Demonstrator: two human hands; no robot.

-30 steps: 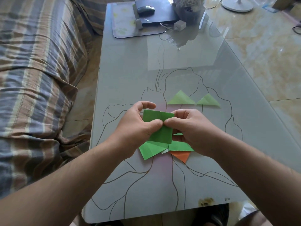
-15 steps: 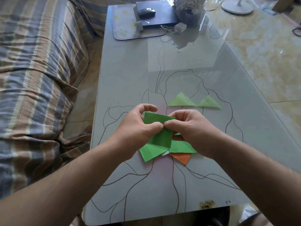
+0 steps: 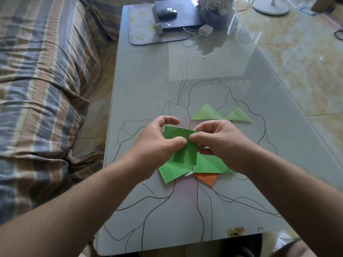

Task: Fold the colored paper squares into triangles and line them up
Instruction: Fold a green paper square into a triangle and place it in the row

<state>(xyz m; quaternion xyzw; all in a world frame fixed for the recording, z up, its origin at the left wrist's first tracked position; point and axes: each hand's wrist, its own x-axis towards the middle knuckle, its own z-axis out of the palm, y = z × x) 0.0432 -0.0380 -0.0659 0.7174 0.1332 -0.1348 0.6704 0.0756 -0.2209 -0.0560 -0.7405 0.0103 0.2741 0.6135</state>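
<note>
head view: both hands meet over the glass table (image 3: 148, 80), just on the near side of the flower outline drawn in it. the left hand (image 3: 157, 145) pinches a dark green paper square (image 3: 182, 145) between thumb and curled forefinger, and the right hand (image 3: 220, 143) pinches the same sheet from the other side, thumb tips almost touching at its middle. the sheet is lifted off the table and partly bent, its lower flap hanging toward the viewer.

beneath the hands, on the table, lies a loose pile of paper squares (image 3: 172, 170): lighter green sheets overlapping, a sliver of white, and an orange corner (image 3: 207, 179) poking out on the near side. beyond the hands, further up the table, two pale green folded triangles (image 3: 207, 113) sit side by side, tips almost touching, the second triangle (image 3: 238, 115) to the right of the first.

at the table's far end rest a mat (image 3: 141, 30), a dark flat box (image 3: 183, 17) with a computer mouse (image 3: 167, 12) on it, a white charger (image 3: 205, 30) and a wrapped bouquet (image 3: 215, 8). a striped sofa cover (image 3: 40, 80) lies left of the table, a fan base (image 3: 271, 5) on the floor to its far right.
</note>
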